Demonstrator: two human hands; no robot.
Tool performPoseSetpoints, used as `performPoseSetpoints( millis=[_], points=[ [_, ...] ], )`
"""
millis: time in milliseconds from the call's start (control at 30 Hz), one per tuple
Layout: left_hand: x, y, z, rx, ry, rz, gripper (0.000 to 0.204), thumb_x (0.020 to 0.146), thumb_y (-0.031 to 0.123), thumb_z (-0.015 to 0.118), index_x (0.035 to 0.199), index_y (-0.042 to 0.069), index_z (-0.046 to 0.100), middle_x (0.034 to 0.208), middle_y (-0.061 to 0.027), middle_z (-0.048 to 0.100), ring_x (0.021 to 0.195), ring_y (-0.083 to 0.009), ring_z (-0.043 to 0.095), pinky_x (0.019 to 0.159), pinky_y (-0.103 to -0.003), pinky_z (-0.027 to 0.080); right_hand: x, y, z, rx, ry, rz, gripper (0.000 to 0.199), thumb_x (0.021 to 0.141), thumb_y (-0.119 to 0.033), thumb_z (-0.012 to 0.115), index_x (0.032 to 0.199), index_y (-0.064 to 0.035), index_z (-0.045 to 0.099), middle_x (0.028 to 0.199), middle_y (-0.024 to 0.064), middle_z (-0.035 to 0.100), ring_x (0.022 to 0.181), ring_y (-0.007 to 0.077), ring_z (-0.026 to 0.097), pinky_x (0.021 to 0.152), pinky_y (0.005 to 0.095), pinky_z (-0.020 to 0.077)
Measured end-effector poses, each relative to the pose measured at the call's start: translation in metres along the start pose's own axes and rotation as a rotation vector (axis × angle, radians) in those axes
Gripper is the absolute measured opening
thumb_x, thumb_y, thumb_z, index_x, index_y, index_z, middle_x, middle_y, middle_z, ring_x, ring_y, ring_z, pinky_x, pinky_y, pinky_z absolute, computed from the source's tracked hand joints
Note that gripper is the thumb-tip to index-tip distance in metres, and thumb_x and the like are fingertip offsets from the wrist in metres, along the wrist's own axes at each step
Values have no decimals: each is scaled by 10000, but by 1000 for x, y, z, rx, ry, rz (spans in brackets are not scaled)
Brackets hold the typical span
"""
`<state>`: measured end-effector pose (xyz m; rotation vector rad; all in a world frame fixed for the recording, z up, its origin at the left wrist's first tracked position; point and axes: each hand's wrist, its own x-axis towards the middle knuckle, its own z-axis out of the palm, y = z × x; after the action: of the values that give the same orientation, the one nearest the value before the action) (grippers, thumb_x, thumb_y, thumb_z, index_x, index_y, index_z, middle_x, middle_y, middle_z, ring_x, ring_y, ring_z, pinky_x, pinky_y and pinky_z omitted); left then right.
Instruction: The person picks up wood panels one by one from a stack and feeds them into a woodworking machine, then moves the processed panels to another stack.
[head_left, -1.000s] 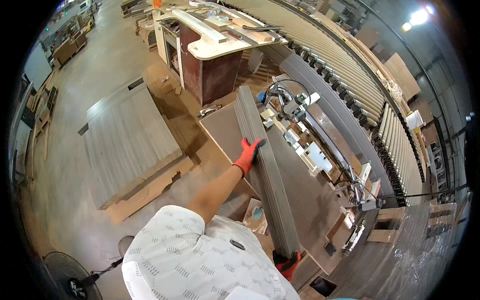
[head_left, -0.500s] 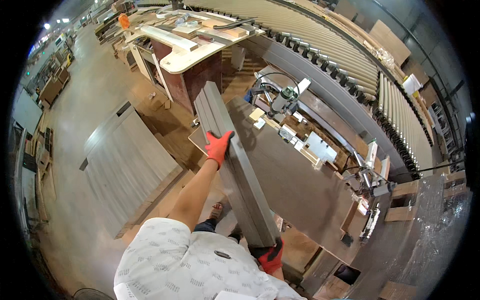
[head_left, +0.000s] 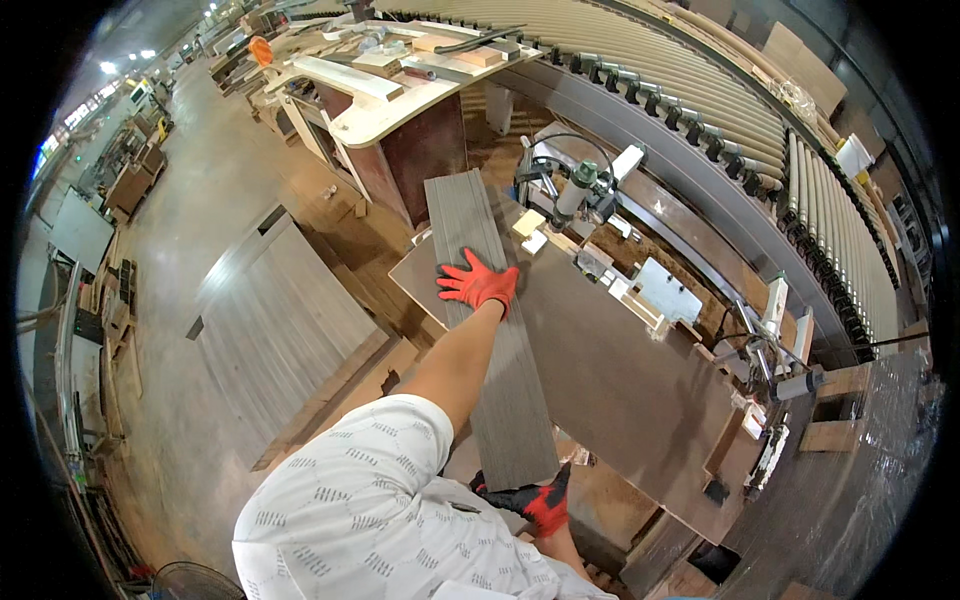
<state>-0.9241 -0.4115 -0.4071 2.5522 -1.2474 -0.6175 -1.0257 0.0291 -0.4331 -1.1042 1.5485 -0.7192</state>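
A long grey wood-grain board (head_left: 508, 390) lies lengthwise in front of me, its wide face up. Its far part overlaps the left end of the brown worktable (head_left: 610, 370). My left hand (head_left: 478, 281), in a red glove with black on the fingers, rests on the board's upper half with fingers spread flat. At the near end, my right hand (head_left: 540, 503), in the same kind of glove, grips the board's end corner. Some of its fingers are hidden beneath. Whether more pieces lie under the board cannot be told from here.
Beyond the worktable's far edge stand a drill-like machine head (head_left: 577, 190) and a second machine unit (head_left: 765, 370). A stack of grey panels (head_left: 290, 340) sits on the left. A cluttered bench (head_left: 400, 120) and a roller conveyor (head_left: 700, 110) are farther back. Plastic-wrapped boards (head_left: 850, 490) stand right.
The board has turned from tilted, with its edges showing, to wide face up. My left hand has gone from gripping its side to lying spread on top. My right hand stays at the near end.
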Motion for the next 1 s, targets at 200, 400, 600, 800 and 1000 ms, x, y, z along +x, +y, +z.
performPoseSetpoints(
  millis=[200,400,600,800,1000],
  points=[
    [6,9,-8,67,-53,-42,1390,619,814,830,1722,307,153,1752,-325,17,1578,-617,45,1200,-793,44,5,-25,-8,51,-93,77,1249,577,-887,806,1562,-193,474,1592,58,541,1511,322,406,1227,542,258],
    [24,29,-25,-30,-84,-134,1402,628,776,843,1728,318,104,1773,-268,-30,1586,-600,43,1208,-794,78,4,-23,-9,32,28,-190,1157,596,-658,948,1503,-82,520,1429,113,668,1317,310,609,1165,465,405],
    [23,33,0,67,-34,-18,1383,612,845,793,1718,347,129,1771,-255,89,1595,-560,111,1219,-777,111,-15,8,3,377,172,-38,1062,661,-577,913,1502,-76,500,1474,123,593,1348,281,519,1168,471,310],
    [40,10,25,129,22,-42,1441,612,909,749,1732,290,87,1764,-300,26,1602,-569,62,1227,-753,116,-17,-12,-3,421,8,81,1284,669,-832,807,1635,-114,361,1678,113,421,1576,317,288,1308,585,12],
    [37,18,25,114,5,-17,1483,608,876,783,1740,291,24,1758,-313,-67,1601,-580,23,1200,-779,93,-13,-2,9,656,-23,140,1294,670,-868,777,1663,-171,325,1705,95,386,1579,352,266,1290,638,7]
  ],
)
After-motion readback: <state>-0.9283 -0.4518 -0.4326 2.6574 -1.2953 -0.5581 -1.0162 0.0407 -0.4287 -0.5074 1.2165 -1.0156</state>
